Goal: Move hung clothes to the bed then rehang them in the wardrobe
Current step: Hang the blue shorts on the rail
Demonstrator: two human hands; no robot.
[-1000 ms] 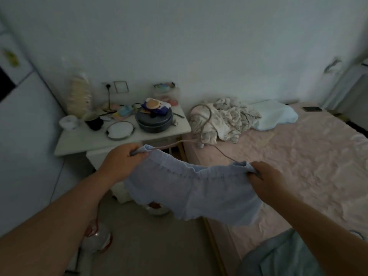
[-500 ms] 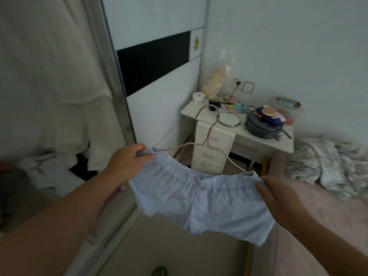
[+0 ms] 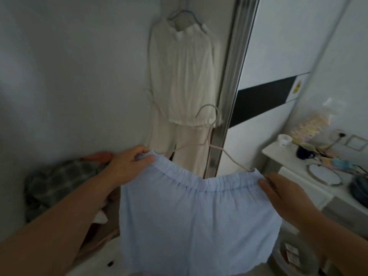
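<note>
Shorts wardrobe-ward (both hands gripping)

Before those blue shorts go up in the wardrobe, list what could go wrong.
1. The hanger hook points up with no hand on it; both the left hand and right hand grip only the blue shorts at the waistband, so it may swing and miss.
2. It could snag the white outfit hanging close behind.

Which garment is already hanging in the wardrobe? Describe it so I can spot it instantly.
Find the wardrobe's sliding-door frame; just left of it hangs a long white pleated garment on a dark wire hanger. Unlike the light-blue shorts held below, it is white and nobody touches it.
</note>
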